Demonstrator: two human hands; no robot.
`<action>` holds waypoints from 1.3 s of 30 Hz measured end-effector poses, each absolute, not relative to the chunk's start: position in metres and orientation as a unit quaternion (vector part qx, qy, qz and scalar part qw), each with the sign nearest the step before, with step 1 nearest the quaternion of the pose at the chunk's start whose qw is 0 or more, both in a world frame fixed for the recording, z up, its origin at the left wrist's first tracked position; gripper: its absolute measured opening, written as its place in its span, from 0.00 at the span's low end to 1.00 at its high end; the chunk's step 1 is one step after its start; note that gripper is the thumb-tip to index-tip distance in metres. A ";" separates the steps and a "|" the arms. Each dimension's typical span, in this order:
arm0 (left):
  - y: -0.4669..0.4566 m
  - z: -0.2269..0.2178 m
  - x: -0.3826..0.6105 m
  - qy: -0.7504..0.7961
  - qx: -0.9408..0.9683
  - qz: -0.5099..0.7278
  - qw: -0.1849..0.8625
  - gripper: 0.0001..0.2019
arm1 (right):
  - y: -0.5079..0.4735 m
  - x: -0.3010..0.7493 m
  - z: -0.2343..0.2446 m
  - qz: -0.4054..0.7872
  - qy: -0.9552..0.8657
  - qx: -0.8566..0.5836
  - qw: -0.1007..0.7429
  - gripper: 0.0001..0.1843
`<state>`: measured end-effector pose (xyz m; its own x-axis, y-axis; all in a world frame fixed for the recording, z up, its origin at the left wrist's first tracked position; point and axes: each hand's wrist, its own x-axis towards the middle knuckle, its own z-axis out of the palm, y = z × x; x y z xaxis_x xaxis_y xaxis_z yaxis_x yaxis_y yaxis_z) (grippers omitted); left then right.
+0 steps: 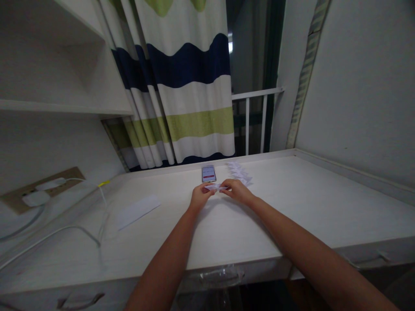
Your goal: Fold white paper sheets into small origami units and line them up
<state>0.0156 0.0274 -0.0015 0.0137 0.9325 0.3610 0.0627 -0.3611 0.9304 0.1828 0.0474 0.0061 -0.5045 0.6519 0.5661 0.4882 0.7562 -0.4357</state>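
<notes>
Both of my hands meet over the middle of a white desk (266,216). My left hand (200,195) and my right hand (238,190) pinch the two ends of a small folded white paper piece (216,186) held between them just above the desktop. Right behind the hands lies a phone (208,173) with its screen lit. A cluster of several small folded white paper pieces (239,172) sits on the desk just beyond my right hand.
A white strip of paper (138,210) lies on the desk to the left. White cables (65,233) run from plugs in a wall socket (42,190) at far left. A striped curtain (184,86) hangs behind the desk. A drawer handle (81,299) shows below.
</notes>
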 end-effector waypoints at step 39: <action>0.026 0.002 0.013 0.409 0.530 0.558 0.490 0.17 | 0.044 0.184 0.013 0.495 -0.702 -0.333 0.388 0.15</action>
